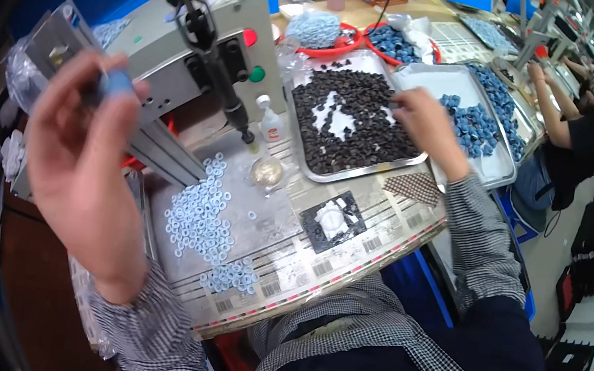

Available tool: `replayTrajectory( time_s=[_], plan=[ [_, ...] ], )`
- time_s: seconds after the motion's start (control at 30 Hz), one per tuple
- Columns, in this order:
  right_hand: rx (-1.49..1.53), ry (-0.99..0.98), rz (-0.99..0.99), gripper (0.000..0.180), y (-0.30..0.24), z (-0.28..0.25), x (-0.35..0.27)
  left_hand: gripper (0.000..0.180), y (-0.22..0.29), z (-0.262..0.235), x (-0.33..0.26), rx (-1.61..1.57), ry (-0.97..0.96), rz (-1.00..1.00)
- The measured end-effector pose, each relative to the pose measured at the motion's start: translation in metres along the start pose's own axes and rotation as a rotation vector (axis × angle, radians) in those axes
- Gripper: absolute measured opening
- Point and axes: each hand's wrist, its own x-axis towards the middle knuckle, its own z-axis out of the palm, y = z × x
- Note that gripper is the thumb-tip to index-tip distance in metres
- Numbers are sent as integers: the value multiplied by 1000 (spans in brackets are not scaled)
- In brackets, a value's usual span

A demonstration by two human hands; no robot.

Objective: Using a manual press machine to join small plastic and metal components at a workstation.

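My left hand [84, 167] is raised in front of the grey machine, blurred by motion. Its thumb and fingers pinch a small blue piece [118, 82]. At the tray of small black parts [422, 158], my right hand [427, 123] reaches over the right side with its fingertips drawn together among the black parts [346, 151]. Whatever those fingertips grip is hidden. Loose light-blue rings [201, 214] are heaped on the bench below the machine. A black square pad with a white centre [333, 221] lies near the bench's front edge.
The grey press-like machine [148, 37] has red and green buttons. Nearby stand a small white bottle [270, 124] and a round gold-coloured item [267, 172]. A second tray [501, 182] bears blue parts; red baskets [359, 42] sit behind. A co-worker [592, 140] sits at right.
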Motion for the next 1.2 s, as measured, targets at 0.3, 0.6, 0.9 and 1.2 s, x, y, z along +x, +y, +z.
replayTrajectory(
  time_s=[0.3,0.6,0.9,1.2],
  plan=[
    [-297,116,163,32,86,-52,2,22,-102,17,-140,209,-134,-475],
    [315,129,-413,25,-117,-52,95,25,-155,49,-152,477,-241,-305],
    [988,-207,-118,69,-228,-60,204,30,-147,50,-151,600,-305,-202],
    [1203,-147,-522,57,-270,-100,179,44,-148,48,-155,518,-296,-338]
  ],
)
